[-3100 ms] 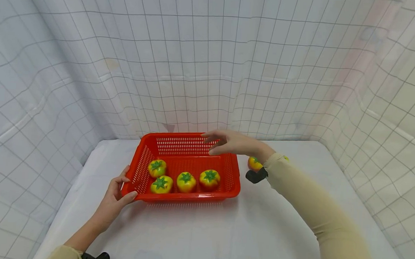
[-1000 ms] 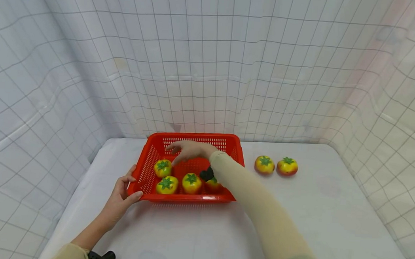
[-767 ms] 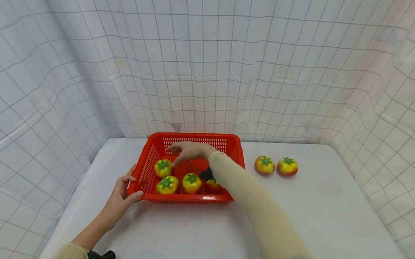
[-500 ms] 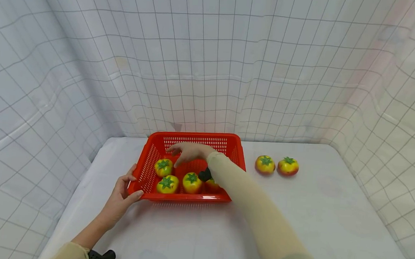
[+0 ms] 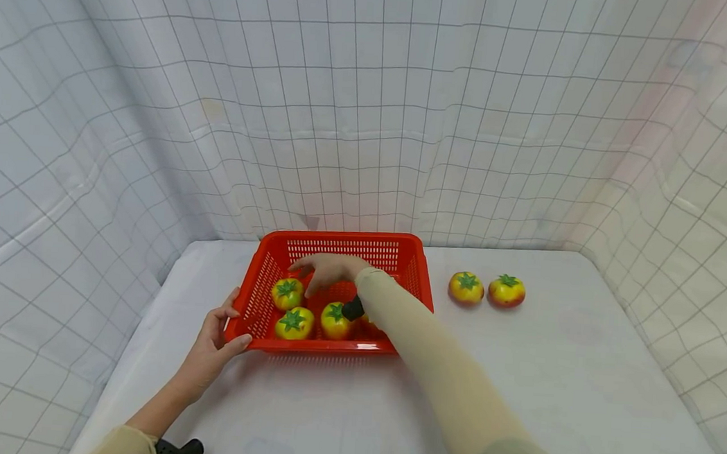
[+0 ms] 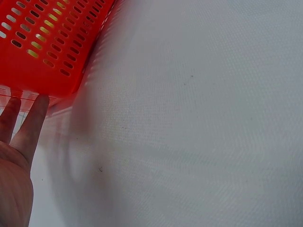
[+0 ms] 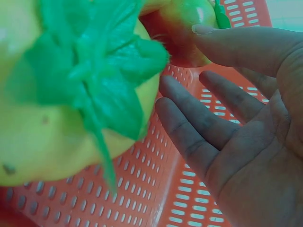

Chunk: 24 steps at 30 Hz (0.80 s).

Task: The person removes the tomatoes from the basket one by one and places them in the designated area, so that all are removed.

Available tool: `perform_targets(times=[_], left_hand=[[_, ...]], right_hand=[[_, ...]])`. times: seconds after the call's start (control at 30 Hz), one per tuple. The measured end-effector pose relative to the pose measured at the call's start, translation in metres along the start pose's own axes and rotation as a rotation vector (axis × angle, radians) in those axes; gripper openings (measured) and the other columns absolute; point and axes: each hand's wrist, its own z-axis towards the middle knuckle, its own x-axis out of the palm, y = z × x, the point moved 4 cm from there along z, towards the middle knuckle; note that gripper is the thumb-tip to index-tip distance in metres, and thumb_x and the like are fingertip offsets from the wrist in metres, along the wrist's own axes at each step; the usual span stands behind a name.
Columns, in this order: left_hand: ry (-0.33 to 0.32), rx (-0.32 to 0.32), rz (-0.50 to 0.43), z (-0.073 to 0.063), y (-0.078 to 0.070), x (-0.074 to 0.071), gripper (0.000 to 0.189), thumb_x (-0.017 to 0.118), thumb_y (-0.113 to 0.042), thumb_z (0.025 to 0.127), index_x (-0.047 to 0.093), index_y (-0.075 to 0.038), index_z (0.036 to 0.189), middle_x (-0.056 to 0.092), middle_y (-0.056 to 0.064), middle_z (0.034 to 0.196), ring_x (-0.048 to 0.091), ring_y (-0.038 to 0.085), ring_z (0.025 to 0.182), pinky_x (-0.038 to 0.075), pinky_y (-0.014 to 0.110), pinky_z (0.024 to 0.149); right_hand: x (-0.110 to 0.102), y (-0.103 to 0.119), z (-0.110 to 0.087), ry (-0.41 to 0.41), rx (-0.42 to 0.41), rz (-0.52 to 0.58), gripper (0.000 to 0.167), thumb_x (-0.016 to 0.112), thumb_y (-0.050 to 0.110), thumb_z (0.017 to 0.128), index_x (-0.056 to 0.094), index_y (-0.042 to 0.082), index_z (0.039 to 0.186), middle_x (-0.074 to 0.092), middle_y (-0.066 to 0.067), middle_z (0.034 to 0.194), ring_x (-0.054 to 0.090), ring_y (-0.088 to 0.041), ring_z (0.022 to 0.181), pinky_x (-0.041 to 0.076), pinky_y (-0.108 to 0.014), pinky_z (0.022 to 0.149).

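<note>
The red perforated basket (image 5: 331, 346) holds several yellow-and-red fruits with green leafy tops. My left hand (image 5: 205, 360) grips its front left corner, thumb at the front rim and fingers along the left side; in the left wrist view fingertips (image 6: 38, 106) meet the red wall. Inside the basket my right hand (image 5: 329, 270) hovers with fingers spread, holding nothing, beside the back left fruit (image 5: 287, 294). In the right wrist view the thumb overlaps a fruit (image 7: 182, 28), while a nearer one (image 7: 28, 137) looms large. The right forearm partly hides the rightmost fruit.
Two more such fruits, a left one (image 5: 466, 289) and a right one (image 5: 506, 291), sit on the white table (image 5: 516, 382) right of the basket. White gridded curtains (image 5: 370, 116) stand behind the table and at both sides. Each wrist carries a black device.
The right hand has come left from above the basket's right side, uncovering the two fruits on the table, and lately dipped slightly. The left hand keeps its corner.
</note>
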Motion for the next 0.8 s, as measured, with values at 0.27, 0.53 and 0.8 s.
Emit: perform_targets(times=[0.27, 0.53, 0.8], left_hand=[[0.001, 0.008, -0.018, 0.000, 0.001, 0.000, 0.037, 0.056, 0.001, 0.102, 0.030, -0.009, 0.127, 0.001, 0.000, 0.173, 0.005, 0.037, 0.155, 0.054, 0.025, 0.093], [0.007, 0.011, 0.000, 0.000, 0.000, 0.000, 0.038, 0.055, 0.000, 0.102, 0.028, -0.007, 0.129, 0.000, -0.001, 0.173, 0.005, 0.038, 0.155, 0.054, 0.024, 0.092], [0.008, 0.013, 0.000, 0.000, 0.000, 0.000, 0.038, 0.055, 0.000, 0.102, 0.029, -0.008, 0.128, 0.001, -0.001, 0.173, 0.006, 0.038, 0.155, 0.054, 0.025, 0.092]], right_hand=[[0.003, -0.002, 0.003, 0.018, 0.033, 0.040, 0.069, 0.074, 0.002, 0.092, 0.046, 0.016, 0.154, 0.055, -0.004, 0.146, 0.055, -0.019, 0.124, 0.053, -0.033, 0.098], [0.008, 0.000, 0.006, 0.008, 0.045, 0.005, 0.072, 0.077, 0.008, 0.091, 0.045, 0.018, 0.154, 0.053, -0.006, 0.146, 0.056, -0.018, 0.119, 0.053, -0.036, 0.099], [0.012, -0.001, 0.008, 0.002, 0.049, -0.047, 0.068, 0.079, 0.016, 0.090, 0.050, 0.025, 0.151, 0.054, -0.002, 0.142, 0.054, -0.017, 0.117, 0.051, -0.040, 0.102]])
